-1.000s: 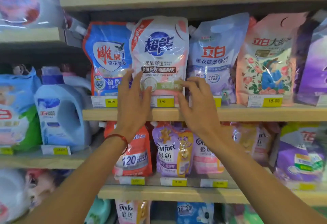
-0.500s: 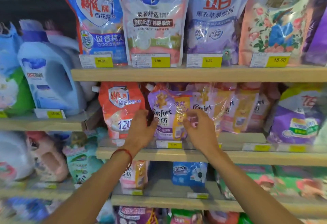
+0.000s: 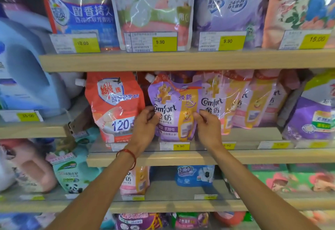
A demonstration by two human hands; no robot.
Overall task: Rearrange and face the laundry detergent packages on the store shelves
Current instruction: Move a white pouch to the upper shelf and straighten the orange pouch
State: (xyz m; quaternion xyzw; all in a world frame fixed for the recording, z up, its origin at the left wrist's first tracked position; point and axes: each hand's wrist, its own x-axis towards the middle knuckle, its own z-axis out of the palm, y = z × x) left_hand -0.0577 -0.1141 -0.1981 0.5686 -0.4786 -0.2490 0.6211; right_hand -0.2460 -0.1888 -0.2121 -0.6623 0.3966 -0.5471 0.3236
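Note:
A purple and yellow Comfort pouch (image 3: 174, 110) stands upright at the front of the middle shelf (image 3: 253, 156). My left hand (image 3: 145, 126) grips its left edge and my right hand (image 3: 206, 128) grips its right edge, fingers curled round the sides. An orange-red pouch marked 120 (image 3: 112, 106) stands just left of it. More Comfort pouches (image 3: 241, 102) overlap in a row to the right. On the shelf above, a white and pink pouch (image 3: 154, 10) stands between a blue pouch (image 3: 79, 6) and a lavender pouch (image 3: 230, 4).
A blue jug (image 3: 23, 77) stands on a separate shelf at the left. A purple pouch (image 3: 313, 113) stands at the right of the middle shelf. Price tags (image 3: 175, 146) line the shelf fronts. Lower shelves hold a small blue pack (image 3: 194, 175) and a pink pouch (image 3: 134, 180).
My hands dropped from the white pouch on the upper shelf to the purple Comfort pouch on the middle shelf and took hold of its sides. The camera tilted down and came closer.

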